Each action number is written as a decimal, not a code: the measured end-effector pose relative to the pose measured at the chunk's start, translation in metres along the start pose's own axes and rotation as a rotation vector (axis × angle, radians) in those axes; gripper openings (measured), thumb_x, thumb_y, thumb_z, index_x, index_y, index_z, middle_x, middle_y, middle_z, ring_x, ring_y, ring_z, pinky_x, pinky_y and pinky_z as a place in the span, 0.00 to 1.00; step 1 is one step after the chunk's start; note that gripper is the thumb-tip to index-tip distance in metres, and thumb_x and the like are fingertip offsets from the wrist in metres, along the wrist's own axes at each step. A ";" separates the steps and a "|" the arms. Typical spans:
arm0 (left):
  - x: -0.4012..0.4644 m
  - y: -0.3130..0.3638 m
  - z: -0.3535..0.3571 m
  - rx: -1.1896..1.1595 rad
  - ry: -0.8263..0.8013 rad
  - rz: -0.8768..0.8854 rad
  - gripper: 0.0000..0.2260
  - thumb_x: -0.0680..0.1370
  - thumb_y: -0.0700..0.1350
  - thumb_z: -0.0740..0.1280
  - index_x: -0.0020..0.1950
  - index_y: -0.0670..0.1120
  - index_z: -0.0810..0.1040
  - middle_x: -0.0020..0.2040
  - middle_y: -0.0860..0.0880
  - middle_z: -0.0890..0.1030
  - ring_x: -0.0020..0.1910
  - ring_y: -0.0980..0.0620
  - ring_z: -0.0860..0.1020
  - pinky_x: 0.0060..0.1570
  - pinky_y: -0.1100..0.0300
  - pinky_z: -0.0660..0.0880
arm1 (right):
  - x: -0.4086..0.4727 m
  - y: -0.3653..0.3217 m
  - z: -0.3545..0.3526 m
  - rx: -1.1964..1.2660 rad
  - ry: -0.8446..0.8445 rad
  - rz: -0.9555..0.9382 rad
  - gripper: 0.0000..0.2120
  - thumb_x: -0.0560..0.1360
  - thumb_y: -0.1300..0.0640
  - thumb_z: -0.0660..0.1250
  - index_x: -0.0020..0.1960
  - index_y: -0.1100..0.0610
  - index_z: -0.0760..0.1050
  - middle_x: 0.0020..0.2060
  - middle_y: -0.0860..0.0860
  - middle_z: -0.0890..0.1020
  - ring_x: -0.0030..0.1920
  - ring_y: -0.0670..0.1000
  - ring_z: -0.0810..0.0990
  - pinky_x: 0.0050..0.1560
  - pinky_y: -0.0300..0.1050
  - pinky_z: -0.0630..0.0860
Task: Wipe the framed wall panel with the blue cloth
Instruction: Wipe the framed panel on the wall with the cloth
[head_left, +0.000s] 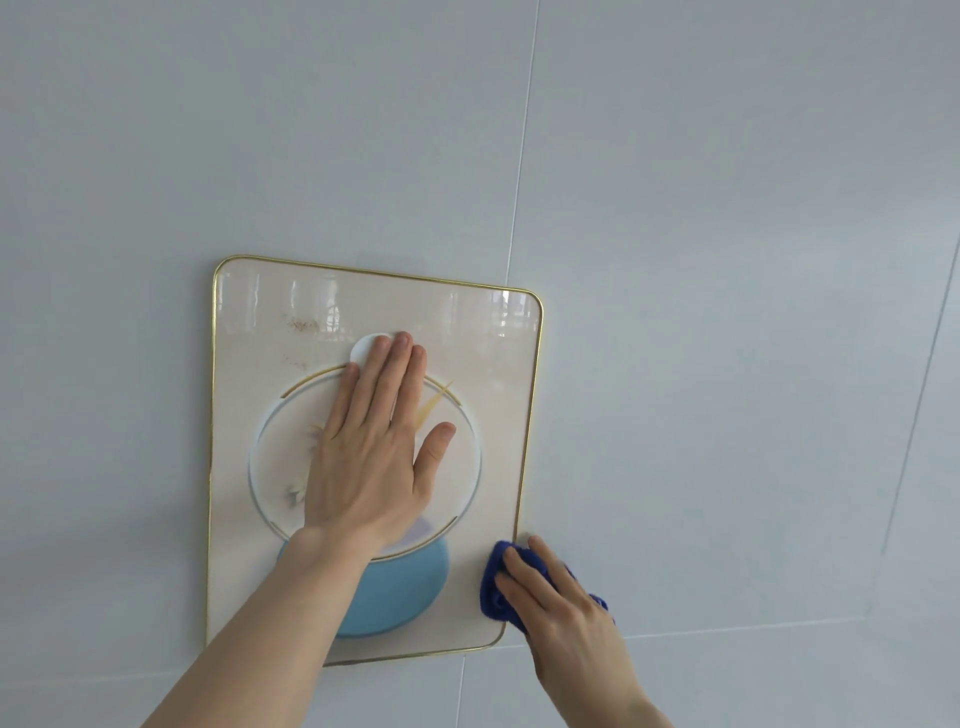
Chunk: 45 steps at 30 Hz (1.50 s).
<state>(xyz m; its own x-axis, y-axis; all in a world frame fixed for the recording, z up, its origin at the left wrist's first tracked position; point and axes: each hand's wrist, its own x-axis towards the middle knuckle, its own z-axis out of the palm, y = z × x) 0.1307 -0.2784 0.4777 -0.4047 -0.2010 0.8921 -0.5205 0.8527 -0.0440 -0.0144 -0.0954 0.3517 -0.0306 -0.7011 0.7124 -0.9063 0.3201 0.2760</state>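
Head view: the framed wall panel (249, 415) hangs on the pale tiled wall (727, 260), a little left of centre in the frame, its thin gold edge running all the way round. Its glossy cream face shows a large printed ring with a teal disc below it, and there are brownish smudges (301, 326) in the panel's upper left.

My left hand (371, 457) lies flat against the middle of the panel, fingers straight and close together, thumb held out to the right, the palm covering much of the ring.

My right hand (558, 605) is low in the frame, at the panel's lower right corner. Its fingers are curled over the bunched blue cloth (493, 587) and press it against the panel's face, just inside the gold edge. Part of the cloth shows beyond my knuckles, over the wall.
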 end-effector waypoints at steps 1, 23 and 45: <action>0.000 0.000 -0.001 0.000 -0.007 -0.004 0.34 0.84 0.61 0.41 0.84 0.41 0.54 0.85 0.45 0.53 0.85 0.46 0.50 0.82 0.45 0.52 | -0.004 -0.003 -0.002 0.095 -0.032 0.055 0.27 0.56 0.64 0.84 0.53 0.49 0.87 0.57 0.42 0.88 0.58 0.50 0.88 0.30 0.38 0.82; -0.002 -0.008 0.009 0.028 0.035 0.017 0.31 0.85 0.58 0.48 0.85 0.43 0.52 0.86 0.46 0.52 0.85 0.48 0.49 0.82 0.46 0.54 | 0.127 0.006 -0.043 0.171 0.434 0.077 0.22 0.75 0.70 0.76 0.68 0.62 0.80 0.70 0.56 0.81 0.77 0.62 0.73 0.59 0.56 0.85; -0.013 -0.115 -0.052 -0.051 0.153 -0.144 0.44 0.78 0.70 0.56 0.85 0.47 0.47 0.86 0.49 0.48 0.85 0.49 0.45 0.83 0.49 0.43 | 0.214 -0.086 -0.113 0.874 0.623 0.420 0.20 0.79 0.66 0.70 0.70 0.55 0.78 0.64 0.51 0.82 0.62 0.55 0.82 0.61 0.59 0.82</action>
<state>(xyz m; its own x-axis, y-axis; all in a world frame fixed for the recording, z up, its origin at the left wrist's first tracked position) 0.2345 -0.3488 0.4946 -0.2078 -0.2501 0.9457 -0.5243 0.8446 0.1082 0.1052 -0.2007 0.5534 -0.4061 -0.1291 0.9047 -0.8641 -0.2679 -0.4261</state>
